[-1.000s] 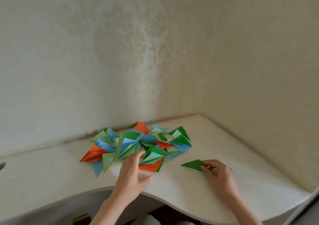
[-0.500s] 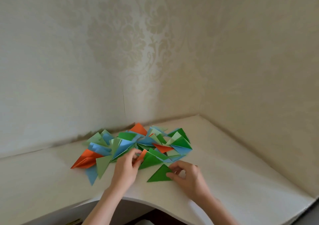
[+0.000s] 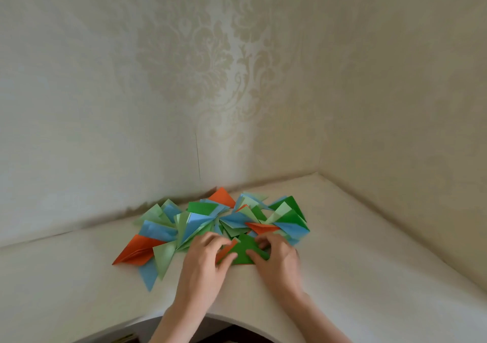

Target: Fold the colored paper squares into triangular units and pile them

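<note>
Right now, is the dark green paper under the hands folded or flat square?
Folded: the dark green paper shows a triangle shape, both hands on it.
</note>
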Demonstrator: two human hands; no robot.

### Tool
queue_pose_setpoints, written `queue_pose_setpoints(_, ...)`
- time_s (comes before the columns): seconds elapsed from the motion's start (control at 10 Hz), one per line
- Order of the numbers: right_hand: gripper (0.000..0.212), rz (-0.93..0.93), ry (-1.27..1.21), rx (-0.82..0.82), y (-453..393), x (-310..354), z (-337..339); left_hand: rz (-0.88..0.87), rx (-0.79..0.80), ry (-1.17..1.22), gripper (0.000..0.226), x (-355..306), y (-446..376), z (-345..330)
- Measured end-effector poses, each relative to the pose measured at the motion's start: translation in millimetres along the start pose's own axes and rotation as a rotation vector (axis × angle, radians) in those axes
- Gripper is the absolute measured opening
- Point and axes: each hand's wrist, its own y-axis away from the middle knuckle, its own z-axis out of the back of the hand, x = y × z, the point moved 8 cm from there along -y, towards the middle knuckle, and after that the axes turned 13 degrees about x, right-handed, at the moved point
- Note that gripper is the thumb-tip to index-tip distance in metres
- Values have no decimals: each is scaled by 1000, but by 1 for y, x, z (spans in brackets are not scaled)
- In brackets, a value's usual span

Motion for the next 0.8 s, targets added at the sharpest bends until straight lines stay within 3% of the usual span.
queue_pose_setpoints(0.2,34,138,406,-88,14,4,23,20,82,5,23,-2,-9,-26)
queue_pose_setpoints(0.4,29,-17,392,44,1,-28,30,38,91,-3,21,-10,-30,-34)
queue_pose_setpoints(0.6,27,58,328,75,7,-24,39,-35,73,-64,22,-23,-21,-22)
queue_pose_setpoints(0.7,27,88,362,153,15,-25,61,-90,71,-100,24,-29,-16,-8)
queue_pose_setpoints(0.8,29,47,272,352,22,-19,93,-84,220,-116,28,-39,-17,4)
